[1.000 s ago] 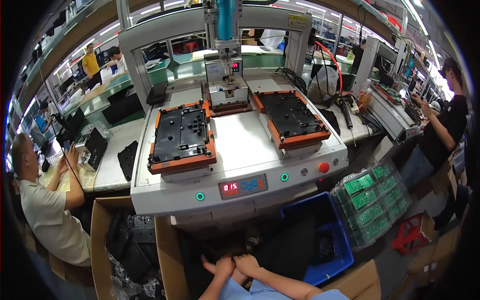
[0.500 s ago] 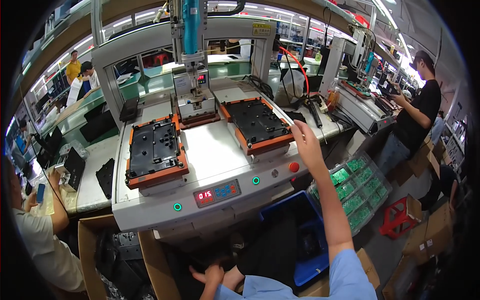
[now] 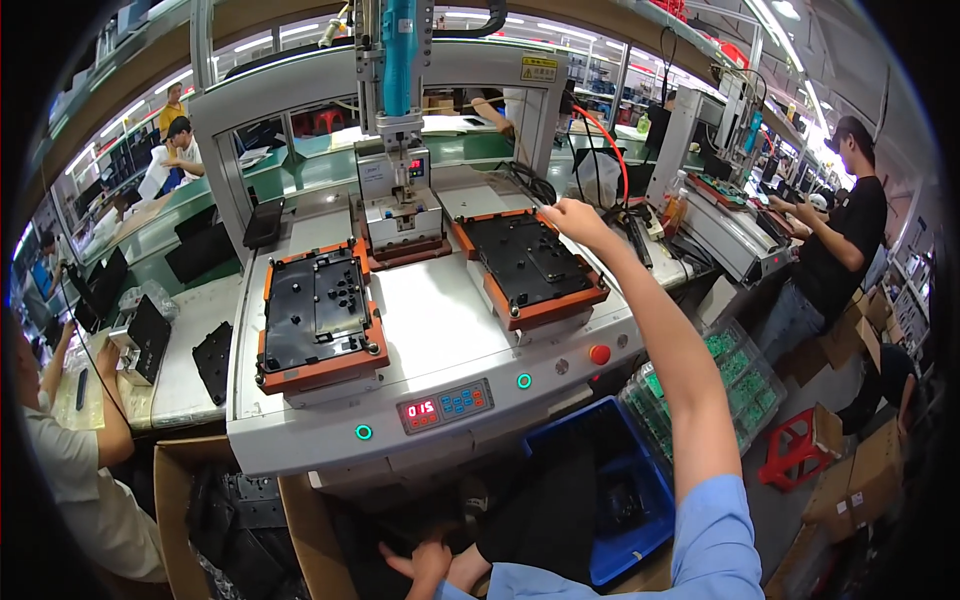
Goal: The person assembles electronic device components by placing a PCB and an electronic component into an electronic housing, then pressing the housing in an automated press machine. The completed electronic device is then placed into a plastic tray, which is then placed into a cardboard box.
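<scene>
My right hand [image 3: 577,222] reaches to the far right corner of the right orange fixture [image 3: 560,307]. Its fingers are curled together there, and whatever they may hold is hidden. A black plastic panel [image 3: 515,262] with small black studs lies in that fixture. A second black panel [image 3: 308,318] lies in the left orange fixture [image 3: 340,370]. Low in the picture, my left hand [image 3: 430,560] is down at my lap beside a bare ankle; its fingers are not clear enough to judge.
Over the white machine bed hangs a blue electric screwdriver [image 3: 400,60], above a small screw feeder [image 3: 405,215]. A red button [image 3: 599,354] and a lit control panel [image 3: 446,405] are on the front. Below stand a blue bin [image 3: 625,560], a green-filled divided tray [image 3: 745,385] and a cardboard box [image 3: 300,520]. People work on both sides.
My right hand has moved from the right fixture's near right corner to its far right corner, and its fingers have curled in. The view has shifted slightly. My left hand stays low.
</scene>
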A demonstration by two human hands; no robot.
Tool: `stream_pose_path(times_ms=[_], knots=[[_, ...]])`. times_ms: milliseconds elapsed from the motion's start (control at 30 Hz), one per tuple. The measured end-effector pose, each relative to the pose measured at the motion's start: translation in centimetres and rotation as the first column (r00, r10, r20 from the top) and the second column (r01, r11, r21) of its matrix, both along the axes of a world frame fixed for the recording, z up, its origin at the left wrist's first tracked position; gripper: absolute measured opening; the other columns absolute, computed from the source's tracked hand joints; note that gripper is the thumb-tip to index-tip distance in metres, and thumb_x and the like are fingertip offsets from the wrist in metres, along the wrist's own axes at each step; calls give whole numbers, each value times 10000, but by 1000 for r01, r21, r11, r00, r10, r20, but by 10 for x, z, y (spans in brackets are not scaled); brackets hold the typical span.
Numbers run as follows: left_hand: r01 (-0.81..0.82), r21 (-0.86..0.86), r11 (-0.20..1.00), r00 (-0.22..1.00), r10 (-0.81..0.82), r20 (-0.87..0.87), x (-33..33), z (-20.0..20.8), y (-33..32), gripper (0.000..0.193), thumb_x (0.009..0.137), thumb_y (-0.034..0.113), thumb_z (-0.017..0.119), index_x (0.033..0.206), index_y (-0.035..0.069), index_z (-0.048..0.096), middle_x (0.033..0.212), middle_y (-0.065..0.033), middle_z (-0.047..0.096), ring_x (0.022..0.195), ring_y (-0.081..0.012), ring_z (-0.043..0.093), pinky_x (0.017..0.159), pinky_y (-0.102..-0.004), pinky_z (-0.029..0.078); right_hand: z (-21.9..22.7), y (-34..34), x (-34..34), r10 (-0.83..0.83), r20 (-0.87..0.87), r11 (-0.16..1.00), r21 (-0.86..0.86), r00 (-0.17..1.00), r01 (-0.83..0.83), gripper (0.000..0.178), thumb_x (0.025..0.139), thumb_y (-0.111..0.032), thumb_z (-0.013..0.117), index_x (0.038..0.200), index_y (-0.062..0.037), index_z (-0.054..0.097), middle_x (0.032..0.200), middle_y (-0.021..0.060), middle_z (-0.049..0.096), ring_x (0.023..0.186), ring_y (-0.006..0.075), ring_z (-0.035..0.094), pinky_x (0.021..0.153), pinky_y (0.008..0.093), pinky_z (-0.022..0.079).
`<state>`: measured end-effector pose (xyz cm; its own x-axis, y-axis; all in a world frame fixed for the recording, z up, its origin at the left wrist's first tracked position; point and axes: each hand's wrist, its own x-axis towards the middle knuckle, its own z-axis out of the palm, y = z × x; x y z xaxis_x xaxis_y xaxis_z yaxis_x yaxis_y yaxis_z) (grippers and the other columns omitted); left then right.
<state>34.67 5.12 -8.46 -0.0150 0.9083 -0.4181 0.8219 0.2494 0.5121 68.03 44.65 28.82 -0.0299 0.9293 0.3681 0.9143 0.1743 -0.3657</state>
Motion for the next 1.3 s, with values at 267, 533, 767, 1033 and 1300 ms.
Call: stream_pose_path(times_ms=[267, 533, 767, 1033, 1300], knots=[[20, 56, 998, 999, -22, 34, -1, -6, 1, 398, 798, 216, 523, 1170, 80, 560, 1012, -254, 617, 931, -447, 584, 924, -485, 418, -8, 46, -5, 9, 196, 996, 88, 981, -26, 304, 818, -263, 588, 930, 8, 667, 809, 175, 666, 803, 293, 655, 771, 382, 497], [32, 39, 999, 999, -32, 8, 0, -15, 2, 367, 796, 207, 521, 1125, 53, 574, 1028, -256, 610, 942, -430, 586, 893, -479, 438, -3, -9, 25, -29, 26, 996, -82, 999, 31, 574, 864, -500, 518, 708, 40, 636, 625, 128, 609, 595, 220, 605, 595, 345, 476], [43, 105, 993, 999, -44, 6, -6, -27, -2, 357, 789, 197, 536, 1107, 44, 584, 1024, -250, 612, 968, -407, 582, 885, -464, 444, 12, -55, -7, 11, -79, 964, -266, 997, -31, 665, 777, -540, 618, 717, 122, 605, 716, 250, 614, 720, 325, 636, 661, 403, 469], [79, 101, 992, 994, -71, -82, -7, -52, -13, 359, 811, 210, 531, 1128, 52, 589, 1002, -229, 629, 931, -386, 600, 832, -452, 471, 68, -107, -24, 158, -400, 907, -302, 903, -293, 542, 807, -428, 644, 1029, 64, 590, 797, 54, 599, 673, 124, 582, 524, 238, 473], [102, 144, 984, 991, -89, -97, -3, -66, -11, 358, 814, 219, 550, 1133, 65, 603, 972, -228, 637, 876, -382, 620, 783, -452, 497, 28, -57, 95, -56, -937, 986, -107, 344, -131, 220, 826, -284, 664, 884, -86, 589, 686, -19, 497, 528, 98, 471, 464, 236, 388]])
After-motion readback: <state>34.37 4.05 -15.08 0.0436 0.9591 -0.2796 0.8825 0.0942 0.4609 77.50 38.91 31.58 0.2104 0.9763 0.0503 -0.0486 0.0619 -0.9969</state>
